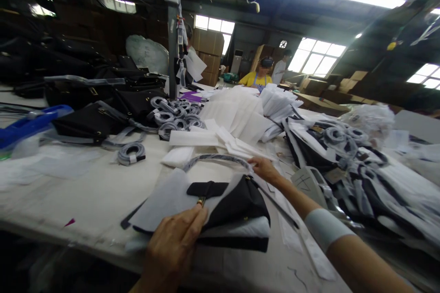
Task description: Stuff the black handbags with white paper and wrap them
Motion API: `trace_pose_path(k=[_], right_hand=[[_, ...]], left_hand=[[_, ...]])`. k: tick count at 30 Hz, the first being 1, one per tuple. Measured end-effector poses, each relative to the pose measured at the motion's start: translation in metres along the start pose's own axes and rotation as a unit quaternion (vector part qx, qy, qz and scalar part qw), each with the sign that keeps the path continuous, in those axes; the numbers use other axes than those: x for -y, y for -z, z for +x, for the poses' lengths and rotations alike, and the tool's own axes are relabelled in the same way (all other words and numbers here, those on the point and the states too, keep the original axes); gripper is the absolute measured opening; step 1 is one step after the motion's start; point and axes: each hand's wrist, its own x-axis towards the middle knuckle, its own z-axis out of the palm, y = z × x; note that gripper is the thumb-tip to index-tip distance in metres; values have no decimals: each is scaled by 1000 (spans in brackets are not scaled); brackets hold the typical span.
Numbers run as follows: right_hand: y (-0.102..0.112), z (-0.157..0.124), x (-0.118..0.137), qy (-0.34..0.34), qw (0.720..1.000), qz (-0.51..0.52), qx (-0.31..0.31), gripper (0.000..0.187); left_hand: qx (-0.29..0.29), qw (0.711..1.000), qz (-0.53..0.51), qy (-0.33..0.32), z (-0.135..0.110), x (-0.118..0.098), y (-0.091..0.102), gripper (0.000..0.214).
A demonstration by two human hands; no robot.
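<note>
The black bag (237, 203) lay on the table (89, 201) between the two hands, partly under a pale sheet (165, 201). The left hand (172, 247) rested at its near edge, fingers flat and together, tips pressed beside the gold clasp (200, 201). The right hand (264, 169), at the bag's far side, pinched the end of the wrapped handle (216, 159). Beyond the hands lay coiled straps (132, 152) and stacked white sheets (237, 114).

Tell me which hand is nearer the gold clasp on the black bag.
Left. The left hand has its fingertips right at the gold clasp on the black bag; the right hand is farther off, at the end of the wrapped handle.
</note>
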Motion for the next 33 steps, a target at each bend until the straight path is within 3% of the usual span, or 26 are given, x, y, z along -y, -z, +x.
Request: trace_pose_path(k=[4,8,12,15,17,22,28,33], right_hand=[[43,-25,-24,-88,994,-20,-61,24],[64,-39,-3,-82,994,-5,-73,30],[40,-32,43,-69,997,30,23,28],[9,-18,60,-125,983,29,129,21],[-9,-9,60,-175,970,12,171,27],[-28,1,51,-228,956,7,183,37],[-28,-6,47,-231,958,50,163,32],[-26,-10,41,-246,955,30,162,35]], left_hand=[[20,998,30,-48,-19,-22,-18,38],[40,996,55,-56,-20,-29,-26,39],[42,993,82,-71,-15,-29,-31,38],[16,994,80,-75,-18,-31,-35,37],[-3,996,61,-71,-22,-32,-37,36],[0,995,60,-74,-28,-32,-39,33],[11,994,64,-83,-28,-30,-41,32],[-18,995,63,-76,-27,-30,-44,31]])
